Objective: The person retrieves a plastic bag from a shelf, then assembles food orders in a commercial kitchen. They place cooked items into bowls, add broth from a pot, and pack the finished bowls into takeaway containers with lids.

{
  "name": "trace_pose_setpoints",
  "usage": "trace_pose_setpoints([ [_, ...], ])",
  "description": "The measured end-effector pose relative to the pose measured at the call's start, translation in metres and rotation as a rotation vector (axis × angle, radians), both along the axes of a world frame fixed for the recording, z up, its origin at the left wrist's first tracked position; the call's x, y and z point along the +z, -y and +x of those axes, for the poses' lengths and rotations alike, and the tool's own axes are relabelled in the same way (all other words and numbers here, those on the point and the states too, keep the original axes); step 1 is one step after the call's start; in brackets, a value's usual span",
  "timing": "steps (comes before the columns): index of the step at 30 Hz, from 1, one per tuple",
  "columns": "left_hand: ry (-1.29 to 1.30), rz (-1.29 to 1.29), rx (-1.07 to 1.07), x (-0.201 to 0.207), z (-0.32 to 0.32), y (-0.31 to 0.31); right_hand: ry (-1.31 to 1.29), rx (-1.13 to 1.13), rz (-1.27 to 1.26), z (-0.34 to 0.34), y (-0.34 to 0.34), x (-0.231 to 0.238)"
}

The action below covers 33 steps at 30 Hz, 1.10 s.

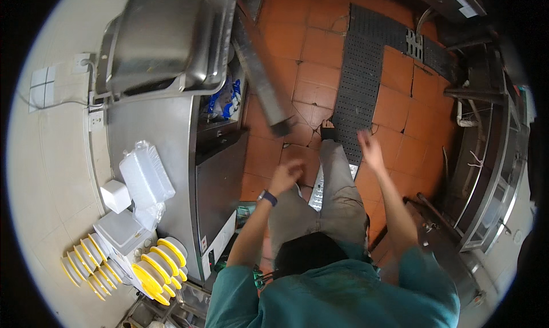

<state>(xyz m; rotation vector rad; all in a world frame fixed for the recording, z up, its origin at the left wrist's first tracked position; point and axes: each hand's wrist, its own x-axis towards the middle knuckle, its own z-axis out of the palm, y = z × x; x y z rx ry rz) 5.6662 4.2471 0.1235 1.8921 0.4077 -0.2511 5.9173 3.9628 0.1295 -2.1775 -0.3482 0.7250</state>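
Observation:
My left hand (287, 175), with a dark watch (267, 198) on its wrist, hangs in front of my body with its fingers loosely bent. It holds nothing that I can see, and motion blurs its fingertips. Farther right, my right hand (370, 149) reaches forward over the tiled floor, fingers extended and a little smeared, with no object in it. Nearest to the left hand is a steel cabinet door (263, 79), swung out from the steel counter (151, 128). Blue and white packages (225, 101) show inside the cabinet. Neither hand touches the door.
A large steel pan (166, 42) rests on the counter at the far left. White foam trays (146, 173) and stacks of yellow-rimmed discs (160, 265) stand nearer me. Black perforated mats (359, 76) cover part of the orange tile floor (320, 76). Steel shelving (486, 173) lines the right side.

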Motion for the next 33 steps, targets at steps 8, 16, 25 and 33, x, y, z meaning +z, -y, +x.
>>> trace_pose_setpoints([
  [8,0.025,-0.679,0.898,-0.088,0.065,-0.095,0.325,0.366,-0.482,0.262,-0.258,0.107],
  [16,-0.168,0.065,0.737,-0.173,0.120,-0.178,0.450,0.148,0.522,0.144,-0.366,-0.101],
  [25,0.108,1.092,0.368,-0.236,0.188,-0.291,-0.531,0.063,0.495,0.165,-0.712,-0.424],
  [33,-0.600,1.294,0.318,-0.270,0.145,-0.334,-0.459,0.202,0.459,0.177,-0.756,-0.440],
])
